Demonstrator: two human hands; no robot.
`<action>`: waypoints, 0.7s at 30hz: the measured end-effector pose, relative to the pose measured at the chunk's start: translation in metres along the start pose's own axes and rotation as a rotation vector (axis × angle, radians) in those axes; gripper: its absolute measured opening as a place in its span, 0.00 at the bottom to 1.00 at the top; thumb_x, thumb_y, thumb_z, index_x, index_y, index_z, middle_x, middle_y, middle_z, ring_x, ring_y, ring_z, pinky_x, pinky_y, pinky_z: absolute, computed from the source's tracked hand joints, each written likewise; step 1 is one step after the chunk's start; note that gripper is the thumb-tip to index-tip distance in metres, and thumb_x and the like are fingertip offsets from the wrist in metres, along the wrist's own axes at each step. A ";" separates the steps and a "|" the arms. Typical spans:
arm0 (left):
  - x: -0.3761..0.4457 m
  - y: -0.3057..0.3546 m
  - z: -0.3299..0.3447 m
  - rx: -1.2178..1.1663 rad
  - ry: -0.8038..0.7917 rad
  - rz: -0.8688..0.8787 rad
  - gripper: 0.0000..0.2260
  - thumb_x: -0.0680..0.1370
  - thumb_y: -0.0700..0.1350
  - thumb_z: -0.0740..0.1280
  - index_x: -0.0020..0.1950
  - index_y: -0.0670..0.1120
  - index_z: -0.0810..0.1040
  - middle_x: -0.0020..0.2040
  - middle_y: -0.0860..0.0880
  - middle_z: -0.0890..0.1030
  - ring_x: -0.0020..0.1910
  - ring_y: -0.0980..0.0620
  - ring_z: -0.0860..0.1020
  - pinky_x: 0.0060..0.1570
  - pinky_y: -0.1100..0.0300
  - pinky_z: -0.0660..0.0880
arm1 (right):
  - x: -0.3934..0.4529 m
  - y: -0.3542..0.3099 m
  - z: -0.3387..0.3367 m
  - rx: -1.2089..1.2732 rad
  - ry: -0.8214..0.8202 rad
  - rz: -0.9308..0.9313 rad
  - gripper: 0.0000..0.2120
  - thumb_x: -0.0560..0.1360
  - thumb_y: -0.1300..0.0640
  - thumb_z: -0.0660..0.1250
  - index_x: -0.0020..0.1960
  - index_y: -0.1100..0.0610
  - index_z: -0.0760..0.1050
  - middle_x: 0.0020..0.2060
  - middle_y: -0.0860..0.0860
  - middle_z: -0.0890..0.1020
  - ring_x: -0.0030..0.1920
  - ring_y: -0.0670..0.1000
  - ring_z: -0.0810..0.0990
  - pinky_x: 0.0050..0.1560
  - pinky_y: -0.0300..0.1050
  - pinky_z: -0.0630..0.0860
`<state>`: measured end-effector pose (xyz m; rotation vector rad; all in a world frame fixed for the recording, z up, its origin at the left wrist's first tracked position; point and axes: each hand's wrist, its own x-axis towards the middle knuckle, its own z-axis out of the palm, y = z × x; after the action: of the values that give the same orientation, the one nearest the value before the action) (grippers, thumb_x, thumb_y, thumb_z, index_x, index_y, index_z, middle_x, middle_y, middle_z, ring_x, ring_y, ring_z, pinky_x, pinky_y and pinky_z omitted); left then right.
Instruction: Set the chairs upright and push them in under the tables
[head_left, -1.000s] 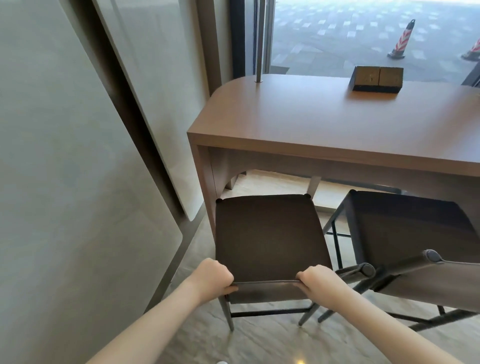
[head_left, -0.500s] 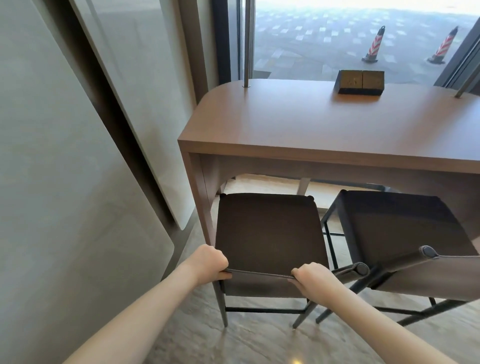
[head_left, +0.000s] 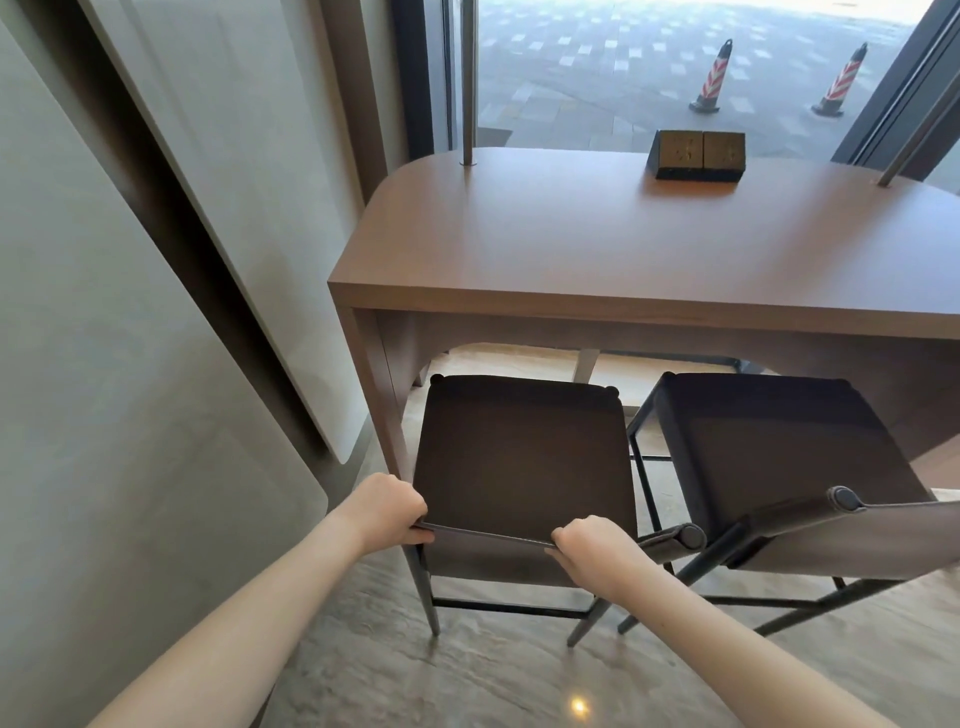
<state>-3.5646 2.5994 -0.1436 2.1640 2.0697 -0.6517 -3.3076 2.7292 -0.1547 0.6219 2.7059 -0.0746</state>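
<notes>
Both hands, left (head_left: 387, 512) & right (head_left: 592, 545), grip the top edge of the dark brown chair's backrest (head_left: 524, 457), spread apart prob. to steer it straight. Chair stands upright, seat front just under the brown wooden desk (head_left: 597, 249), beside a second dark chair (head_left: 779, 441). Fingertips hidden behind backrest; front legs unseen.

No text, label, brand or number can be read anywhere; the socket box (head_left: 697, 155) at the far side of the table (head_left: 597, 249) shows only blurred markings.
</notes>
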 end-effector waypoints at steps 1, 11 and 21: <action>0.000 0.000 0.000 0.003 0.009 0.000 0.22 0.80 0.62 0.57 0.51 0.47 0.81 0.45 0.48 0.83 0.44 0.47 0.81 0.41 0.58 0.73 | 0.001 0.000 0.000 0.000 -0.005 0.001 0.19 0.84 0.50 0.51 0.53 0.60 0.76 0.49 0.58 0.82 0.49 0.62 0.80 0.42 0.48 0.67; 0.000 0.000 0.007 -0.086 0.038 0.026 0.24 0.79 0.64 0.55 0.51 0.48 0.81 0.45 0.51 0.83 0.43 0.52 0.82 0.43 0.62 0.75 | -0.002 0.002 0.003 0.261 -0.017 0.153 0.23 0.78 0.38 0.55 0.49 0.55 0.80 0.41 0.51 0.83 0.42 0.53 0.81 0.42 0.46 0.77; -0.009 0.026 0.001 -0.456 0.293 -0.169 0.36 0.71 0.75 0.41 0.44 0.54 0.82 0.38 0.59 0.80 0.35 0.59 0.76 0.32 0.72 0.61 | 0.005 0.017 -0.019 1.990 0.229 0.504 0.29 0.83 0.41 0.45 0.64 0.56 0.77 0.60 0.55 0.81 0.59 0.52 0.81 0.63 0.48 0.74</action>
<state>-3.5401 2.5883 -0.1471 1.9237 2.2728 0.1391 -3.3106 2.7493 -0.1385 1.6532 1.5624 -2.6518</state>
